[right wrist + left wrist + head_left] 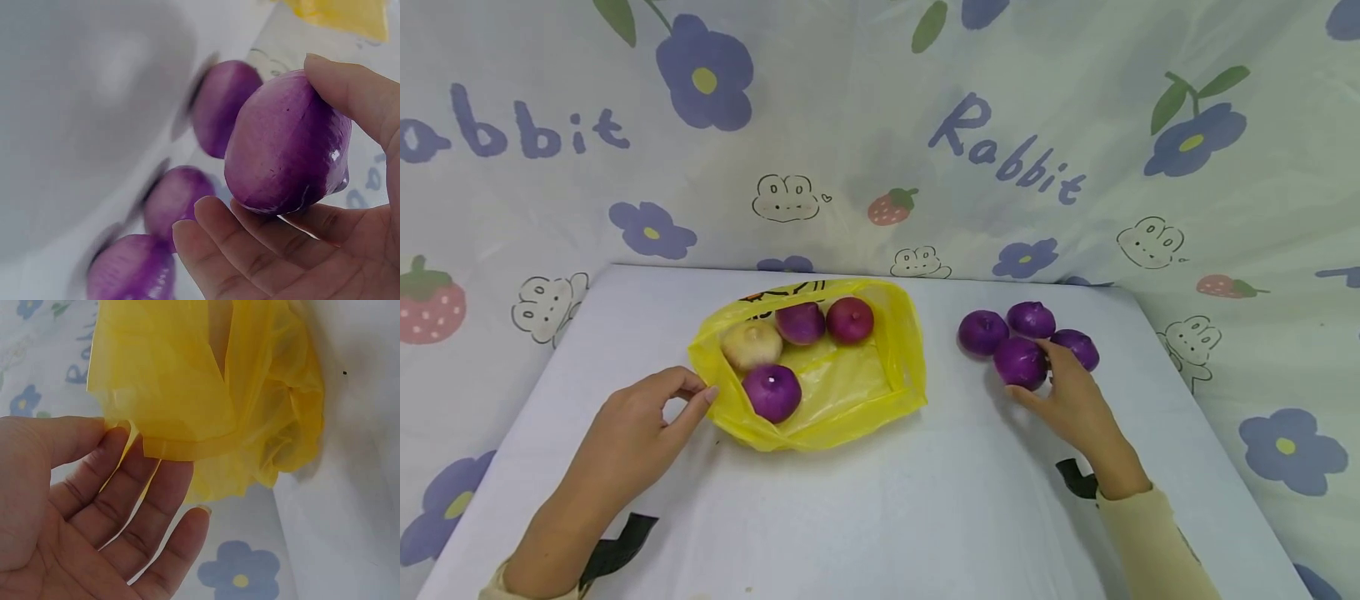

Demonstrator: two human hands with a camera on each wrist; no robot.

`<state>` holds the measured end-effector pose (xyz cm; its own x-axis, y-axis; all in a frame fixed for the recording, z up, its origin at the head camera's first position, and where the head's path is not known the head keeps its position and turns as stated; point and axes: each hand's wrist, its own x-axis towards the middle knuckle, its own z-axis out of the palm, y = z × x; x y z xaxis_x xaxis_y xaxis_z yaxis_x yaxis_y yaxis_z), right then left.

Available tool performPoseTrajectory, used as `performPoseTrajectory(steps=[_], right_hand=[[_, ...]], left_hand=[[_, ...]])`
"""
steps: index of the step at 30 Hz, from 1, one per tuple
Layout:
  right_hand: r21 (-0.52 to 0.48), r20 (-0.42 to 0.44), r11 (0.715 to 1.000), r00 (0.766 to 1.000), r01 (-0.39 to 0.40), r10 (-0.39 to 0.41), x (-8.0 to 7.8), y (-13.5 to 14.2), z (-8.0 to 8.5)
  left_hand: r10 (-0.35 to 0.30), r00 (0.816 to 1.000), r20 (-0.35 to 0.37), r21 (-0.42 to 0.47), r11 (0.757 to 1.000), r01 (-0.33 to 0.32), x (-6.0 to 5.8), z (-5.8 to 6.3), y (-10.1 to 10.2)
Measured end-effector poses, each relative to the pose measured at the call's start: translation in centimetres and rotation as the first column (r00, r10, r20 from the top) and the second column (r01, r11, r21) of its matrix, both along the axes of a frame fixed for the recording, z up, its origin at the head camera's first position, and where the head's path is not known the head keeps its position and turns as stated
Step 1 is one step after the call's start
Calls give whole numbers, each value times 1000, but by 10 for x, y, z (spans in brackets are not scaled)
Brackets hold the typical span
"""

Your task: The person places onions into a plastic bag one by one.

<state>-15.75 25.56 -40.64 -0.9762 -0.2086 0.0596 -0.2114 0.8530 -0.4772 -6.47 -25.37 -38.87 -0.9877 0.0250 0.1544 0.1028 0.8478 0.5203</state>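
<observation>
Now the right hand (1075, 404) grips an onion (1021, 363) toward the table's (865, 517) right edge; the left hand (636, 429) pinches a bag (853, 425), best kept wide-mouthed.

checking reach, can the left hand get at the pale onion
Probably yes: the bag gapes open above the pale onion, near the left hand, though that hand may need to release the bag first.

Pale beige sleeves (1157, 542); flat black straps (617, 550), curved ends jutting out, one each side.
</observation>
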Motion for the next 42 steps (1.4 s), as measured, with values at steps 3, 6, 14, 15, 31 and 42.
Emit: performPoseTrajectory(steps=[3,6,14,15,31,42], right_hand=[[-8,-12,1000,1000,-7,7,3,-4,5],[-9,-17,1000,1000,-18,18,5,-8,9],[1,-20,1000,999,-28,28,14,-22,21],[5,-27,999,999,-31,32,15,-25,23],[-19,-77,989,987,-144,143,23,-71,39],[10,-97,972,967,-235,235,30,-107,45]], left_hand=[[-2,1000,-10,3,1000,2,0,0,0],[-2,1000,-21,6,1000,2,0,0,0],[-8,999,-33,8,1000,8,0,-1,-1],[-11,999,-38,7,1000,11,0,-1,-1],[-32,997,-76,10,999,33,-1,-2,-1],[-24,998,-63,21,999,25,1,1,-1]])
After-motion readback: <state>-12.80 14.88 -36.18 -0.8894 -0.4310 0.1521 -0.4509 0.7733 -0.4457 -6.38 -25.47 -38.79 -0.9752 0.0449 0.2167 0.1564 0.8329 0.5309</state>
